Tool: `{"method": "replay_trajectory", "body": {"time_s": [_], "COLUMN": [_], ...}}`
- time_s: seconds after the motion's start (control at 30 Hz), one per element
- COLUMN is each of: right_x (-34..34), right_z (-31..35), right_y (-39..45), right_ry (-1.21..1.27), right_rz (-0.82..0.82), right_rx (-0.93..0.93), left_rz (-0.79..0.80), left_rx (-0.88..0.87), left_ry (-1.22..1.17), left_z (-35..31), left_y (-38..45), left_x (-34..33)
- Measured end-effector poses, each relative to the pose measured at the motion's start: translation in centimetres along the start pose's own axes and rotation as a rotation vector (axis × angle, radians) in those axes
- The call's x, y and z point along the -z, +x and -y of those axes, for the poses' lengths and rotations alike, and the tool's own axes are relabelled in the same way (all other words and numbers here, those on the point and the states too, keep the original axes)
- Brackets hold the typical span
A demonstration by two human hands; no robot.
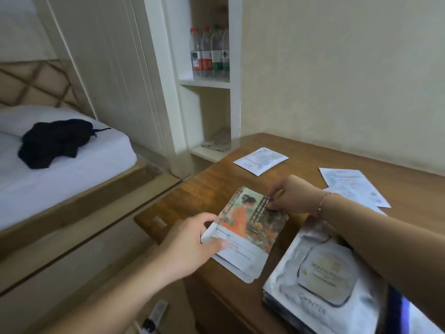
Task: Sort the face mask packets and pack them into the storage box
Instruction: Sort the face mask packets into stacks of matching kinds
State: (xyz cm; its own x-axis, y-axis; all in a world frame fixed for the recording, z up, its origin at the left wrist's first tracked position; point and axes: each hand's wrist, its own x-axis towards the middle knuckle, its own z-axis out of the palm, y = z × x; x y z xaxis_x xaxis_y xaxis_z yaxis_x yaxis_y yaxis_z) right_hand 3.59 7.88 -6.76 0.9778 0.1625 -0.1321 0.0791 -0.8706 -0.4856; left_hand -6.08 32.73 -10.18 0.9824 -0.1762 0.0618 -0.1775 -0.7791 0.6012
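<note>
Left hand (192,239) curled round the near left corner of a stack of face mask packets (245,232), thumb on top, grip clamped. Right hand (292,196) pinching the far edge of the same stack, grip likewise closed on it, a thin bracelet (321,203) at the wrist. Top packet printed with a figure in orange, a white band of text toward the near end; further packets fanned out beneath, the whole stack resting on the wooden surface (216,184) near its left edge. Just right of the stack, under the right forearm, a silver-grey packet pile (325,276) marked with a rounded label. Farther back on the surface, one white packet (261,160) lying alone, and well right of it two more white packets (349,184) overlapping. Beyond the surface, a white shelf niche (207,83) holding water bottles (210,51). To the left, a bed (60,169) with a dark garment (55,141) heaped on the sheet.
</note>
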Motion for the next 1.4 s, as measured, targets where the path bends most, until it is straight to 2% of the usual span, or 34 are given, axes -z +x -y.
{"method": "replay_trajectory", "body": {"time_s": [0.17,0.23,0.33,0.6,0.7,0.77,0.87,1.0,1.17,1.4], "right_x": [0.4,0.4,0.2,-0.1,0.2,1.1,3.8,7.4,11.5,14.3], "right_z": [0.3,0.4,0.5,0.7,0.4,-0.3,-2.3,-7.2,-17.7,-32.9], "right_y": [0.0,0.2,0.3,0.0,-0.1,-0.7,-3.0,-8.7,-17.4,-30.0], "right_ry": [-0.182,-0.284,-0.322,-0.353,-0.299,-0.232,-0.099,0.019,0.038,0.002], "right_rz": [0.056,0.081,0.096,0.088,0.083,0.016,-0.16,-0.324,-0.522,-0.712], "right_rx": [0.065,0.073,0.072,0.073,0.067,0.046,0.017,-0.059,-0.284,-0.726], "left_rz": [-0.068,-0.02,0.074,0.13,0.194,0.22,0.152,0.135,0.243,0.488], "left_rx": [-0.133,-0.165,-0.167,-0.119,-0.1,-0.088,-0.171,-0.415,-0.691,-0.895], "left_ry": [0.366,0.43,0.451,0.281,0.323,0.39,0.384,0.301,0.296,0.453], "left_z": [0.6,0.7,0.2,0.3,-0.6,-1.9,-5.4,-12.4,-25.1,-41.7], "left_y": [-1.0,-1.2,-1.6,-1.6,-1.9,-1.8,-0.4,3.4,7.9,9.3], "left_x": [-0.4,-0.5,-0.1,0.0,0.9,1.4,1.0,-2.0,-9.9,-23.1]}}
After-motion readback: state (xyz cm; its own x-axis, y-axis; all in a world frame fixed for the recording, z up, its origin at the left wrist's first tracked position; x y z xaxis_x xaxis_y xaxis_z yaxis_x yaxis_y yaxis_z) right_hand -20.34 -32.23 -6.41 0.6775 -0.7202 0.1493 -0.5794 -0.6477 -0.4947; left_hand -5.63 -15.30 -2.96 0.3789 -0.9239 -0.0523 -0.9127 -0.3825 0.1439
